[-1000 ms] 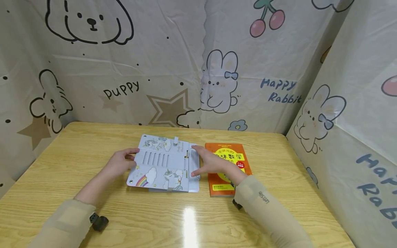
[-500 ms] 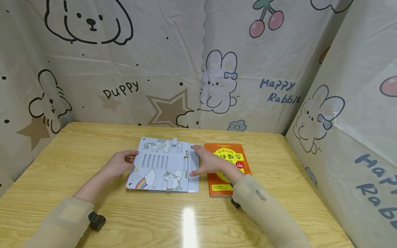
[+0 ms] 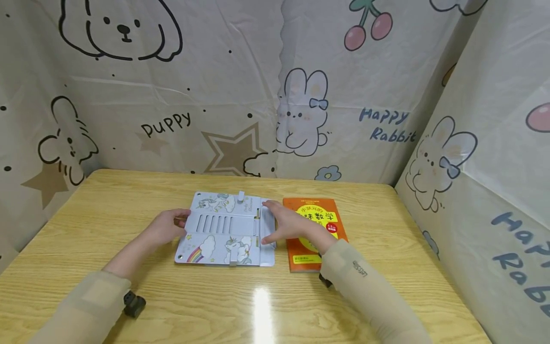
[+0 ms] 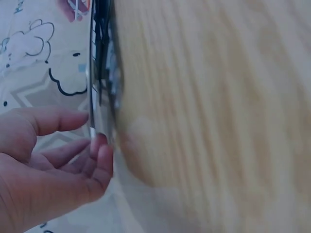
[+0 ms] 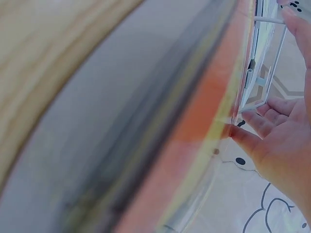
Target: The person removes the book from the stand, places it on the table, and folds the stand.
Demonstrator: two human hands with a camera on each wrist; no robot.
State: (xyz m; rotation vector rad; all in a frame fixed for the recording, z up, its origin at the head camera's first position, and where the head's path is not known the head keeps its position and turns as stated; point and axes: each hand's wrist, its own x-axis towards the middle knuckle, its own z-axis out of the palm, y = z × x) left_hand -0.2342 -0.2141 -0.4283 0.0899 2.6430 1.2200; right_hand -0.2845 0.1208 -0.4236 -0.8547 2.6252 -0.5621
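Note:
A pale lilac book stand [image 3: 223, 225] with unicorn, cloud and rainbow prints lies almost flat on the table, its slotted middle face up. At its left edge my left hand [image 3: 168, 225] pinches the panel; in the left wrist view the thumb [image 4: 63, 121] is on one side of the thin edge and curled fingertips are on the other. My right hand [image 3: 290, 223] spans the ledge [image 3: 268, 224] on the stand's right side, thumb near the front, fingers toward the back. In the right wrist view this hand [image 5: 277, 131] holds the ledge's thin frame [image 5: 272, 63].
An orange and yellow book [image 3: 307, 260] lies to the right of the stand, partly under my right forearm. The wooden table [image 3: 206, 306] runs back to a printed cloth wall [image 3: 172, 86], with another cloth side at the right [image 3: 494, 191].
The stand's left side has come down a little toward the table, and my left hand has lowered slightly with it. My right hand stays at the ledge.

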